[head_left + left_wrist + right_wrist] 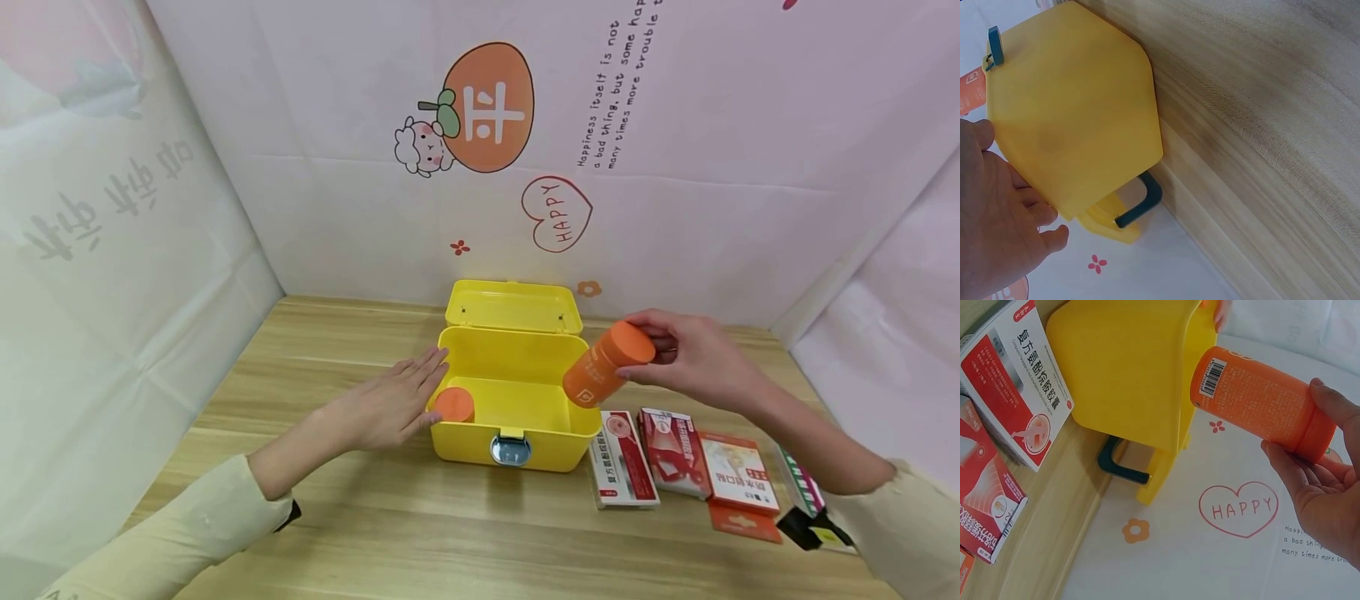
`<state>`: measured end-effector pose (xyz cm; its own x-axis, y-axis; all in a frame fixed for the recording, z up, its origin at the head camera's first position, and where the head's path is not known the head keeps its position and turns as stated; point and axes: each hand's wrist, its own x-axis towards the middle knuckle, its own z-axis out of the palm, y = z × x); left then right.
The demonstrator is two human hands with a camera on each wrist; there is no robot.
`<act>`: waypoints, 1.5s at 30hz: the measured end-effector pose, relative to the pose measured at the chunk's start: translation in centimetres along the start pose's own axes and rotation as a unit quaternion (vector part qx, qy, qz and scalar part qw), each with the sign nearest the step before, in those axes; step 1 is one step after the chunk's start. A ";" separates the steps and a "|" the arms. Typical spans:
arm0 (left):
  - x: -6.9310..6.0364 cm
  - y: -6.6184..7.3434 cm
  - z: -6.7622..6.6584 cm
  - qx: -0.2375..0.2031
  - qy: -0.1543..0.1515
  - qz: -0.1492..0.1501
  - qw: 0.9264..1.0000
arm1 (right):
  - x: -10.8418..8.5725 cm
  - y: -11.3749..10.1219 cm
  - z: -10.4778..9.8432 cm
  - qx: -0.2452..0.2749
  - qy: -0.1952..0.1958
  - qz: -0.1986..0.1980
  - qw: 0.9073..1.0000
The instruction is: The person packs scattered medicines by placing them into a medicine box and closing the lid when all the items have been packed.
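A yellow box [480, 446] stands on the table with its lid [513, 307] tilted back. One orange bottle [454, 405] is inside at its left end. The right hand [701, 358] grips a second orange bottle [596, 371] by its cap, tilted over the box's right end; in the right wrist view fingers and thumb of the hand [1329, 456] pinch the cap end of the bottle [1254, 400]. The left hand [390, 400], fingers extended, rests at the box's left rim; the left wrist view shows this hand [1004, 212] beside the yellow side wall [1075, 106].
Right of the box lie a white and red medicine box [622, 462], a red box [672, 454], an orange and white packet [741, 475] and a green-striped package [802, 483] partly under the right forearm. A printed cloth [337, 208] hangs behind the table.
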<state>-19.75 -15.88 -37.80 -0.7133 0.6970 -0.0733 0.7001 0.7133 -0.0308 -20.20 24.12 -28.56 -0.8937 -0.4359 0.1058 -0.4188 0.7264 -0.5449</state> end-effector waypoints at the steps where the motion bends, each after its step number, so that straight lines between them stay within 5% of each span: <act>1: 0.0 0.0 0.0 -0.001 0.001 0.000 1.000 | 0.1 0.0 0.1 -0.002 -0.001 0.001 1.000; 45: 0.0 0.1 -0.3 0.007 0.004 0.002 1.000 | 2.9 -1.4 2.3 0.013 -0.024 -0.032 0.999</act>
<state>-19.70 -15.84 -37.54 -0.7100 0.7011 -0.0660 0.7040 0.7088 -0.0441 -21.78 20.61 -29.37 -0.8560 -0.5069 0.1014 -0.4702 0.6820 -0.5602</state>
